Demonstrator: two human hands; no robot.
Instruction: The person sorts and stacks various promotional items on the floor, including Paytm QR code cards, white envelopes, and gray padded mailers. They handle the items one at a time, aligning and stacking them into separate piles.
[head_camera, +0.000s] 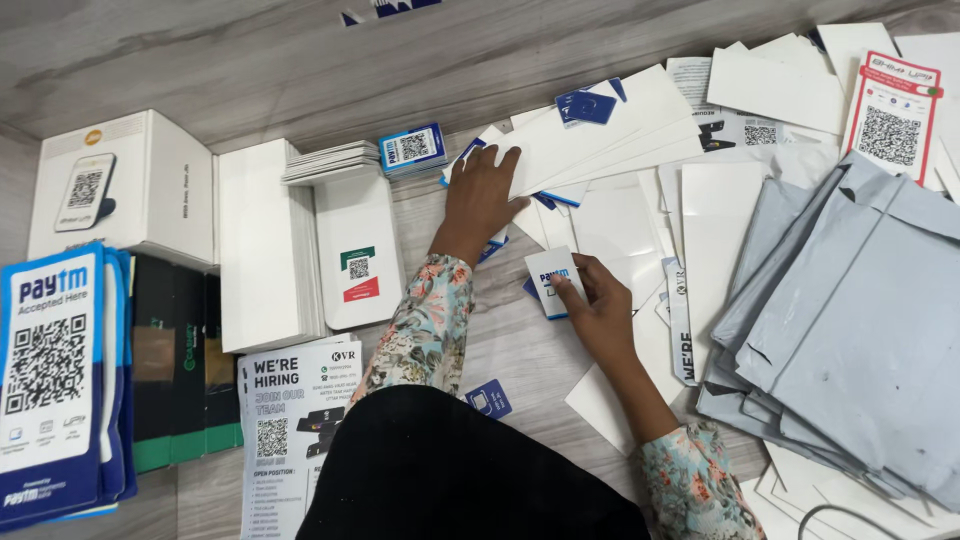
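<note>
The left hand (483, 195) is stretched forward and laid flat, palm down, fingers spread, on a fan of white envelopes (600, 135) near the middle of the wooden floor (300, 60); nothing is gripped, the envelopes are only pressed under the open palm. The right hand (600, 305) is drawn in closer to the body, wrist bent, and a small white card (553, 281) with a blue mark is pinched between its thumb and curled fingers, held just above the floor beside the envelopes. Both forearms are covered by floral sleeves (430, 320).

Now the count. One white box (150, 180) is seen at the far left, with one stack of blue-and-white code placards (55, 380) below it. One tall pile of white sheets (265, 245) is set beside a white stand (358, 250). One small stack of blue-edged code cards (412, 149) lies just beyond the left hand. One printed flyer (290, 420) is spread near the knee. One heap of grey mailer bags (850, 320) is piled at the right, and one red-bordered code card (890, 110) rests above it. The separate envelopes cannot be counted exactly.
</note>
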